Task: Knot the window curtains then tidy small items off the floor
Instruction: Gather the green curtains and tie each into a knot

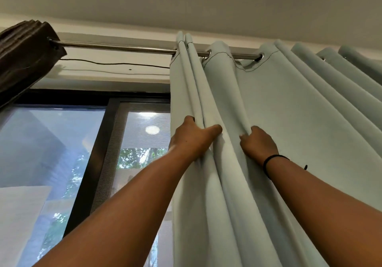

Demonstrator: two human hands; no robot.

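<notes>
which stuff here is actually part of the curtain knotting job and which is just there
Part of the job:
pale curtain
left hand, gripping its folds
right hand, gripping a fold
curtain rod

Just there:
brown curtain
window
loose wire
black wristband

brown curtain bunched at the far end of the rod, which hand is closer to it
Left. The left hand grips the pale blue curtain's leading folds, on the side toward the brown curtain. The right hand grips a fold further from it.
</notes>
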